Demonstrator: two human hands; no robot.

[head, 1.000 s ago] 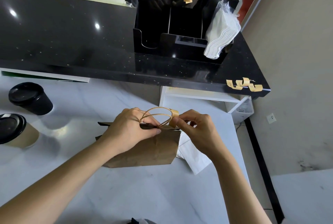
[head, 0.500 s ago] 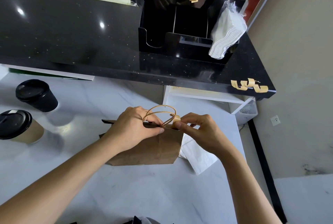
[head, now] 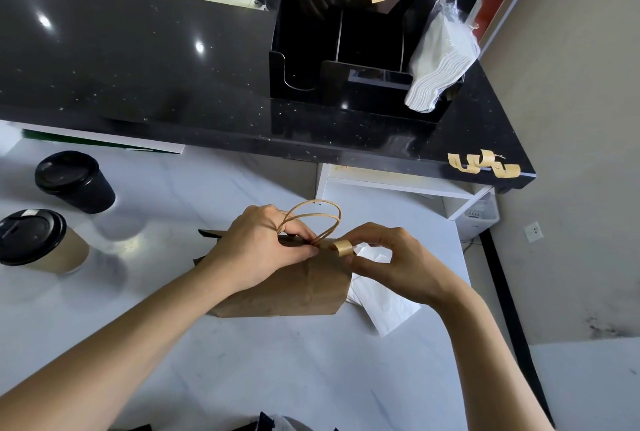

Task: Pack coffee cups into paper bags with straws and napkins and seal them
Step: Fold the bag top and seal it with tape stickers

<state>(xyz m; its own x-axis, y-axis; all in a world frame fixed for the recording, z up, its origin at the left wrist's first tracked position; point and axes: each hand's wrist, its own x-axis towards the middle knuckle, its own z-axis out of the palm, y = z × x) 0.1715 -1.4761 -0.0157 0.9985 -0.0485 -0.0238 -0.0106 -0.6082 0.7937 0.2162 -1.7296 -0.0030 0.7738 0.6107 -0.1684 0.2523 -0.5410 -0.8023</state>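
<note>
One kraft paper bag (head: pixel 294 288), top pinched closed by left hand (head: pixel 256 250); one tape strip (head: pixel 343 248) pinched by right hand (head: pixel 391 260). Two lidded coffee cups (head: pixel 74 181) left of left hand; three spare tape strips (head: pixel 485 163) beyond right hand.

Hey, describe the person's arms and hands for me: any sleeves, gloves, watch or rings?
Both arms are bare as far as the frame shows: no sleeves come into view on either forearm. The left hand and the right hand are ungloved. No watch, bracelet or ring shows on the visible sides of the wrists and fingers. The nails look short and unpainted.
</note>
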